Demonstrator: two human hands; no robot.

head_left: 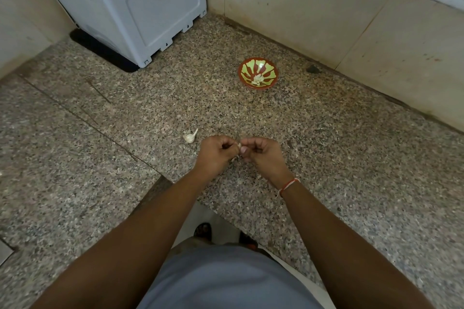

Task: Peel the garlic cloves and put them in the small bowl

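Both hands, left hand [218, 152] and right hand [261, 154], pinch one garlic clove [239, 146] between fingertips above granite counter [326, 148]; small bowl [258, 73] holds peeled cloves [258, 79].

The speckled stone counter [251, 118] is holding a few things. A small red and green bowl [258, 73] is sitting on it, with peeled garlic cloves [258, 79] lying inside. A piece of garlic [190, 136] is lying well in front of the bowl, to its left. A big white box [130, 5] is standing far behind the bowl, to its left.
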